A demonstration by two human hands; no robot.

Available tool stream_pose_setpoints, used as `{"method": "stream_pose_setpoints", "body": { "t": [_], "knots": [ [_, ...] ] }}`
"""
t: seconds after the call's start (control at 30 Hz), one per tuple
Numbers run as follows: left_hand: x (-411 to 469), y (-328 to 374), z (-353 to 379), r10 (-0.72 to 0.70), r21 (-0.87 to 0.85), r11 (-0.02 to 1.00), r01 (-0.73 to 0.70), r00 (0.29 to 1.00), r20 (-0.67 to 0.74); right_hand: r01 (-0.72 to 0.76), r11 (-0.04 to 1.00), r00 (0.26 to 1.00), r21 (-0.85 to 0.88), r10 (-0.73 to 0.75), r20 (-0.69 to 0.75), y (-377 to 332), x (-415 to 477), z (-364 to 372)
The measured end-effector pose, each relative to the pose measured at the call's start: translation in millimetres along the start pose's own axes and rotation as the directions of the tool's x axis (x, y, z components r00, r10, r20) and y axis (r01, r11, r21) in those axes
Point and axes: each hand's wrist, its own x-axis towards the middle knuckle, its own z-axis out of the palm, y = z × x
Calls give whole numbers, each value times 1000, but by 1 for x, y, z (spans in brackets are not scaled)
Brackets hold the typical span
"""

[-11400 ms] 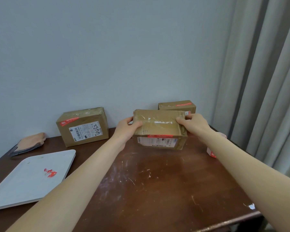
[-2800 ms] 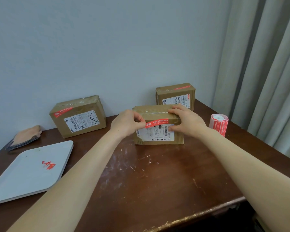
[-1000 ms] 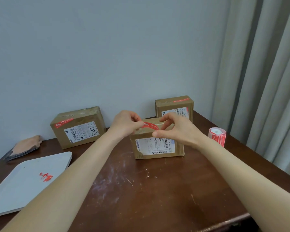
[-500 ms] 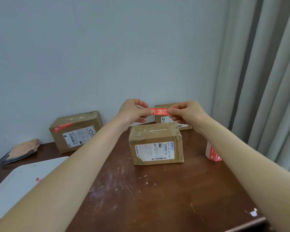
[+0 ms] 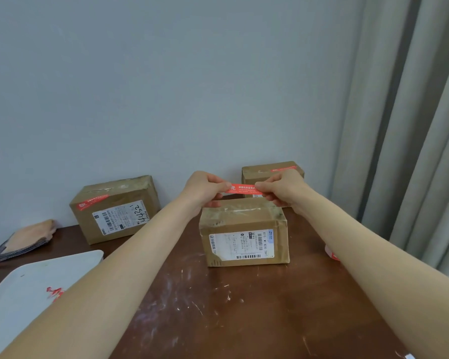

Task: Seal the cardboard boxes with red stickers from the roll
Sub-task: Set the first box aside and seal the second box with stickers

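Head camera, centre of frame: my left hand (image 5: 205, 186) and right hand (image 5: 283, 189) each pinch one end of a red sticker (image 5: 243, 188), stretched level between them above the far top edge of the middle box (image 5: 244, 229). The left box (image 5: 114, 208) and rear box (image 5: 267, 171) already carry red stickers. The roll (image 5: 331, 252) peeks from behind my right forearm.

Scuffed brown table (image 5: 244, 320) bears three boxes (image 5: 244, 229), tray (image 5: 24, 294), perhaps cloth (image 5: 29, 234).
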Motion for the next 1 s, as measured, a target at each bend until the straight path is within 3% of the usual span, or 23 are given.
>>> {"method": "stream_pose_setpoints", "body": {
  "t": [0.27,0.63,0.83,1.0],
  "knots": [
    [6,-22,-16,-24,117,993,28,999,-36,12,983,998,-183,1,70,-2,5,27],
    [6,-30,-11,-42,125,991,49,997,-58,9,926,996,-378,27,87,4,11,36],
    [7,-28,-18,-39,194,980,53,996,-77,-11,946,994,-324,45,100,-2,13,37],
    [4,-20,-15,-63,133,989,71,996,-65,-53,986,996,-159,64,62,-8,17,33]
  ]
}}
